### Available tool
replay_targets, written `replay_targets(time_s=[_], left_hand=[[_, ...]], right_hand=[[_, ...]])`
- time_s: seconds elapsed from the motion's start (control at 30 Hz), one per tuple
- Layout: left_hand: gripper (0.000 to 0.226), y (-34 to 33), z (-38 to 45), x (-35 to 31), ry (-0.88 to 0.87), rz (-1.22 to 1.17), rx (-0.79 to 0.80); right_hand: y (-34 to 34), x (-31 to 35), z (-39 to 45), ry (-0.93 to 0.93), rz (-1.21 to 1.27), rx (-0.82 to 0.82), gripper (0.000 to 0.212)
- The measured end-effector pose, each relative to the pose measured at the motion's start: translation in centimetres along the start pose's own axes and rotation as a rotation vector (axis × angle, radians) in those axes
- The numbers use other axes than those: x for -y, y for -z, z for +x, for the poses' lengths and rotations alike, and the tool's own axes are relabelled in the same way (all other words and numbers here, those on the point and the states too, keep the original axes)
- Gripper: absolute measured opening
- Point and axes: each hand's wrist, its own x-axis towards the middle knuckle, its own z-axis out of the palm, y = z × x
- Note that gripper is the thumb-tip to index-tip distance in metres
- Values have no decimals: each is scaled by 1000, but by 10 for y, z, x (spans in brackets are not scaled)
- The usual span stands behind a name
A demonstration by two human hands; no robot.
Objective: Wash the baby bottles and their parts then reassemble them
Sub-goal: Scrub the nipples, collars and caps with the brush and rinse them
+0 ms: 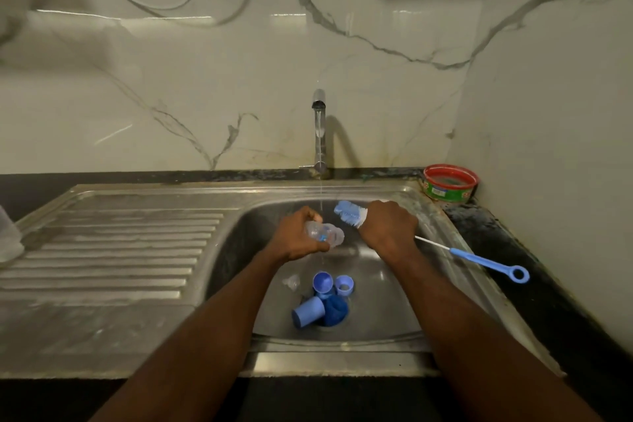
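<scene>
Blue caps (323, 298) low in sink (394, 319), left hand (298, 236) gripping clear bottle (325, 233) under tap stream, right hand (387, 224) gripping bottle brush (351, 212)

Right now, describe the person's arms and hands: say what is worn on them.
Both forearms are bare as far as the frame shows, with no sleeve in view. The left hand and the right hand wear no gloves. No watch, bracelet or ring shows on either wrist or hand. Nothing above the forearms is in the picture.

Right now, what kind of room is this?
Most likely a kitchen: a steel sink with a ridged draining board, a running tap against a marble-look wall, and a dark counter alongside.
</scene>
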Motion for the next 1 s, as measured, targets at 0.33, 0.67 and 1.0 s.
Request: replay_targets(time_s=[0.33,0.67,1.0], left_hand=[[29,-10,19,-16,283,-389,-232],[41,-6,49,-64,339,-1531,-73],[54,3,42,-28,510,-1634,-209]], right_hand=[[-7,1,4,23,-63,21,25],[-9,-8,5,20,1,8,28],[-2,0,6,11,43,-33,22]])
